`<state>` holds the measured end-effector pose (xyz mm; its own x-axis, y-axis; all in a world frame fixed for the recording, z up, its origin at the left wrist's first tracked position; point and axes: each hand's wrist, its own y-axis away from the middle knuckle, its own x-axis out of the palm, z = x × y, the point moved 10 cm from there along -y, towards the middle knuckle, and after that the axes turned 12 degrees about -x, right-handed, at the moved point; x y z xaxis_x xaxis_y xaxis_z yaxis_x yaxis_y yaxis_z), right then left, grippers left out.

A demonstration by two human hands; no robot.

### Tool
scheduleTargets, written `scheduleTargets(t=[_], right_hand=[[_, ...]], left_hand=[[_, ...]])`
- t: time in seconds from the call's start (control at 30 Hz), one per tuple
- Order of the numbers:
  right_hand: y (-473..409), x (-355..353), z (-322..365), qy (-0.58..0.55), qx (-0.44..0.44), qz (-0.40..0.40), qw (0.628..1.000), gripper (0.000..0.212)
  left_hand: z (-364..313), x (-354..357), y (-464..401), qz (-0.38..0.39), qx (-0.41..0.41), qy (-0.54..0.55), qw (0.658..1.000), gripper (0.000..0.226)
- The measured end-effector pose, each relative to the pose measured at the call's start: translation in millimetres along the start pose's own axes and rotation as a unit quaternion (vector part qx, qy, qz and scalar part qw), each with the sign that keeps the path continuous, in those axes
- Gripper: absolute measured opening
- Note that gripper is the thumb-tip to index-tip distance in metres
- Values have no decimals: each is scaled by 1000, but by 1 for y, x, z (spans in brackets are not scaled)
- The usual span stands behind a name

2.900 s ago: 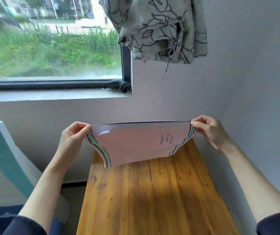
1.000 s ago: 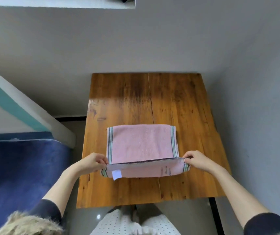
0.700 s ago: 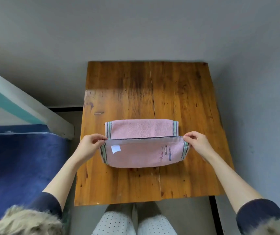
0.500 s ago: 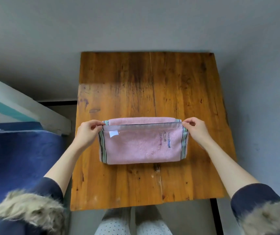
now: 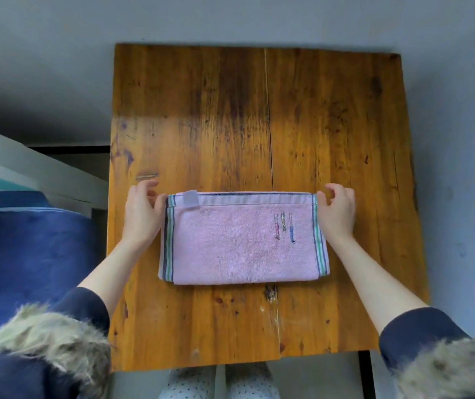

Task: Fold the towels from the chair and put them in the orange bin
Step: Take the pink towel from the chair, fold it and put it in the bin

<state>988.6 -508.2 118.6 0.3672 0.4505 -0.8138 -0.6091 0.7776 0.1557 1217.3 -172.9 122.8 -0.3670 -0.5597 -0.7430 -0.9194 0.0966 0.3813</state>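
Observation:
A pink towel [image 5: 242, 240] with striped ends and a small white label lies folded flat on the wooden table [image 5: 259, 116], its long fold running left to right. My left hand [image 5: 142, 214] is at the towel's far left corner, fingers loosely spread, thumb touching the edge. My right hand [image 5: 337, 211] is at the far right corner in the same way, fingers lifted off the cloth. Neither hand grips the towel. The chair and the orange bin are out of view.
Grey walls [image 5: 461, 139] close in the table at the back and on the right. A blue mattress [image 5: 28, 254] with a white and teal frame [image 5: 28, 168] lies to the left. My legs show below the table's near edge.
The towel was held up in the air, then laid on the table and its near half folded over to the far edge. Both hands have now let go of the corners.

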Motion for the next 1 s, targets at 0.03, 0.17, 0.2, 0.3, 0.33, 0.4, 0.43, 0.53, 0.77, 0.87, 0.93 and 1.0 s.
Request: scheduleTargets(t=[0.03, 0.17, 0.2, 0.3, 0.33, 0.4, 0.43, 0.53, 0.77, 0.87, 0.93, 1.0], right_hand=[[9, -2, 12, 33, -42, -22, 998, 31], [64, 46, 72, 141, -281, 38, 949, 45], [74, 64, 78, 158, -309, 66, 936, 49], [81, 101, 75, 205, -301, 102, 926, 58], [77, 104, 70, 211, -287, 101, 929, 60], [65, 101, 53, 211, -258, 88, 939, 63], [60, 96, 44, 212, -248, 82, 942, 64], [52, 82, 21, 199, -236, 75, 948, 63], [65, 78, 38, 206, -245, 68, 945, 62], [99, 103, 73, 218, -342, 98, 909, 60], [116, 120, 86, 224, -384, 114, 888, 59], [119, 130, 88, 233, -379, 117, 888, 58]], left_hand=[[-2, -3, 6, -32, 25, -21, 999, 31], [-18, 31, 55, -55, 194, -168, 965, 39], [-20, 50, 69, -33, 238, -210, 948, 42], [-8, 89, 78, 13, 263, -279, 924, 50], [-2, 91, 72, 14, 241, -280, 929, 51], [10, 89, 58, 7, 206, -276, 939, 52], [15, 87, 54, 7, 203, -275, 940, 52], [18, 83, 48, 26, 229, -246, 941, 51], [30, 21, 48, -76, 119, -51, 989, 34], [54, 21, 49, -54, 16, -68, 996, 29], [58, 24, 51, -40, 4, -88, 995, 30], [58, 23, 49, -40, -14, -91, 995, 29]])
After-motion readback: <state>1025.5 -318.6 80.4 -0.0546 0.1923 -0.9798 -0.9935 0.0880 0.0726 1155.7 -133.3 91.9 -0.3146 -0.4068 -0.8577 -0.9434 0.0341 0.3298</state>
